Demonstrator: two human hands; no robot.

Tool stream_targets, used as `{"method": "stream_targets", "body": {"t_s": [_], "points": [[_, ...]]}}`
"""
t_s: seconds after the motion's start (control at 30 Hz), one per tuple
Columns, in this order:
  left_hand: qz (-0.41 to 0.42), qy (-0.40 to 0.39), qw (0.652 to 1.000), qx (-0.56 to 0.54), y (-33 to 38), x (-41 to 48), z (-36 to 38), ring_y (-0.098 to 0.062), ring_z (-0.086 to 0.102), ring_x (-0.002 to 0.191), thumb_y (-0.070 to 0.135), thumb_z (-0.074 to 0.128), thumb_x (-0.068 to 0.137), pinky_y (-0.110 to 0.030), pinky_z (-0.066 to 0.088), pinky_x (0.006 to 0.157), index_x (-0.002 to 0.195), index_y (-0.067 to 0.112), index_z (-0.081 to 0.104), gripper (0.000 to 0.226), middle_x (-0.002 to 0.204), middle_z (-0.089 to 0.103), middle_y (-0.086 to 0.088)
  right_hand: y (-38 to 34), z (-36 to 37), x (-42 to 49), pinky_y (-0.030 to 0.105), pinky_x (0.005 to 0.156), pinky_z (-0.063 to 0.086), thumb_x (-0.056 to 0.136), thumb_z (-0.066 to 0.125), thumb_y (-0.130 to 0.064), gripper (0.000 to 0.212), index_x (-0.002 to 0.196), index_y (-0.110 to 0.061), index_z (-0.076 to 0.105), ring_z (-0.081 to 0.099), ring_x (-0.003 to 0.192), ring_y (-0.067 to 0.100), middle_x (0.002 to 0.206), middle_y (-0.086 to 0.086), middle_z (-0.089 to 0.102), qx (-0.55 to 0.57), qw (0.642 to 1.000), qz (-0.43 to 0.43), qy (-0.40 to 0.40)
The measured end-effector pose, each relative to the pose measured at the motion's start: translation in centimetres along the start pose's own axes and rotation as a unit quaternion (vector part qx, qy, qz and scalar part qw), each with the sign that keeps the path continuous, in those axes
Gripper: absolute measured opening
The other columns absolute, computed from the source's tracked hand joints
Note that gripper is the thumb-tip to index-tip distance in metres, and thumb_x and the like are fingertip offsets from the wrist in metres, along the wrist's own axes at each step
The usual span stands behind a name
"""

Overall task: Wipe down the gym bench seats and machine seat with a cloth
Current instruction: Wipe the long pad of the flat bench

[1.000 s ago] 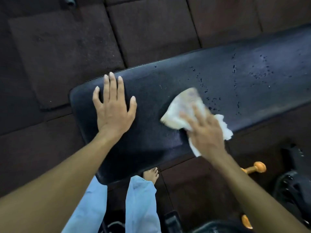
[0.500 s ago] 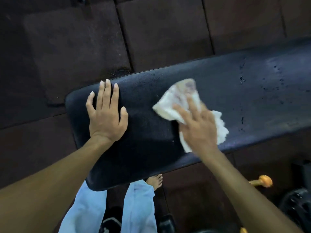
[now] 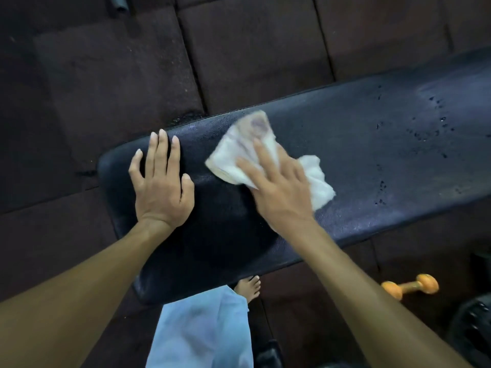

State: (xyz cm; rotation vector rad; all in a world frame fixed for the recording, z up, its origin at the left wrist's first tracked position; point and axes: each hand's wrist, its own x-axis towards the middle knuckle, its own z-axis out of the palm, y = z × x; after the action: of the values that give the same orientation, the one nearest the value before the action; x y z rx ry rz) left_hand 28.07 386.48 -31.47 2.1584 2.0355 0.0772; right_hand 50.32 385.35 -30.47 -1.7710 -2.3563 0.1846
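cloth (image 3: 239, 152): pinned flat under right hand (image 3: 279, 187), near bench seat (image 3: 372, 160) far edge
right hand: fingers spread, pressing cloth
left hand (image 3: 162, 184): open, flat near seat's left end

Crumpled white cloth (image 3: 240, 152) flat on black padded bench seat (image 3: 372, 166), droplets (image 3: 435, 128) rightward
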Motion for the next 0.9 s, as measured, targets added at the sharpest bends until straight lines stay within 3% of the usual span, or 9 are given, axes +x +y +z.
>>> {"method": "stream_targets", "body": {"t_s": [0.1,0.23,0.27,0.33,0.43,0.57,0.67,0.83,0.9], "points": [[-0.003,-0.003,1.000,-0.003,-0.1,-0.1,0.0,-0.024,0.011,0.148,0.028,0.031,0.088,-0.048,0.008,0.118,0.149,0.005,0.025,0.066,0.158,0.019,-0.016,6.1,-1.8,-3.0,0.046,0.088,0.044,0.089,0.050,-0.022,0.042,0.131,-0.028,0.057,0.051,0.113,0.041,0.146,0.013,0.045,-0.071,0.996,0.057,-0.013],[-0.001,-0.001,1.000,-0.007,0.1,0.2,-0.2,-0.024,0.012,0.148,0.028,0.032,0.088,-0.048,0.009,0.118,0.149,0.005,0.026,0.065,0.158,0.019,-0.016,8.1,-2.4,3.7,0.048,0.096,0.037,0.099,0.039,-0.034,0.042,0.139,-0.028,0.046,0.040,0.125,0.041,0.156,0.006,0.030,-0.038,0.929,0.367,0.020],[-0.002,-0.001,1.000,-0.012,0.2,0.2,-0.2,-0.024,0.012,0.148,0.028,0.032,0.088,-0.048,0.009,0.118,0.149,0.005,0.026,0.065,0.158,0.019,-0.016,6.8,-2.1,5.6,0.047,0.097,0.036,0.099,0.039,-0.034,0.042,0.140,-0.028,0.045,0.037,0.129,0.040,0.156,0.005,0.029,-0.036,0.917,0.395,0.030],[-0.006,-0.001,1.000,-0.014,0.3,0.1,-0.1,-0.024,0.012,0.148,0.029,0.030,0.088,-0.048,0.008,0.118,0.148,0.005,0.027,0.065,0.158,0.019,-0.016,3.5,-0.8,7.8,0.046,0.093,0.040,0.095,0.048,-0.027,0.041,0.136,-0.025,0.051,0.039,0.130,0.040,0.151,0.010,0.037,-0.032,0.943,0.329,0.034],[0.003,0.002,1.000,-0.015,0.4,0.0,0.0,-0.025,0.014,0.148,0.030,0.030,0.091,-0.050,0.011,0.117,0.148,0.005,0.028,0.062,0.157,0.020,-0.017,-1.0,0.4,4.7,0.045,0.083,0.043,0.084,0.066,-0.018,0.045,0.128,-0.019,0.060,0.047,0.125,0.043,0.144,0.016,0.047,-0.046,0.992,0.119,0.023],[-0.005,-0.002,1.000,-0.013,0.5,0.0,-0.4,-0.025,0.014,0.148,0.032,0.027,0.094,-0.051,0.011,0.117,0.148,0.004,0.028,0.061,0.158,0.019,-0.017,1.5,-0.8,-4.5,0.044,0.091,0.040,0.084,0.061,-0.010,0.047,0.128,-0.027,0.057,0.047,0.125,0.040,0.144,0.011,0.048,-0.021,0.999,0.036,0.008],[-0.010,-0.005,1.000,-0.010,0.8,0.0,-0.6,-0.023,0.011,0.148,0.034,0.027,0.094,-0.050,0.009,0.117,0.148,0.004,0.026,0.062,0.158,0.017,-0.016,9.9,-2.7,-8.2,0.046,0.090,0.046,0.087,0.047,-0.014,0.047,0.133,-0.025,0.050,0.051,0.122,0.043,0.143,0.016,0.048,-0.105,0.991,0.084,-0.015],[-0.025,-0.003,1.000,-0.004,1.0,-0.3,-0.4,-0.022,0.010,0.148,0.034,0.026,0.093,-0.048,0.008,0.117,0.148,0.005,0.026,0.062,0.159,0.017,-0.015,18.3,-4.9,-2.1,0.049,0.100,0.035,0.100,0.037,-0.036,0.043,0.142,-0.026,0.042,0.036,0.129,0.042,0.156,0.010,0.027,-0.072,0.892,0.447,0.016],[-0.024,0.001,1.000,-0.002,1.2,-0.3,-0.3,-0.023,0.011,0.148,0.034,0.027,0.093,-0.048,0.008,0.116,0.148,0.004,0.027,0.062,0.158,0.017,-0.016,17.1,-4.3,-0.9,0.049,0.099,0.034,0.099,0.042,-0.033,0.044,0.142,-0.028,0.042,0.034,0.131,0.042,0.157,0.008,0.026,-0.083,0.905,0.416,0.025]]}}
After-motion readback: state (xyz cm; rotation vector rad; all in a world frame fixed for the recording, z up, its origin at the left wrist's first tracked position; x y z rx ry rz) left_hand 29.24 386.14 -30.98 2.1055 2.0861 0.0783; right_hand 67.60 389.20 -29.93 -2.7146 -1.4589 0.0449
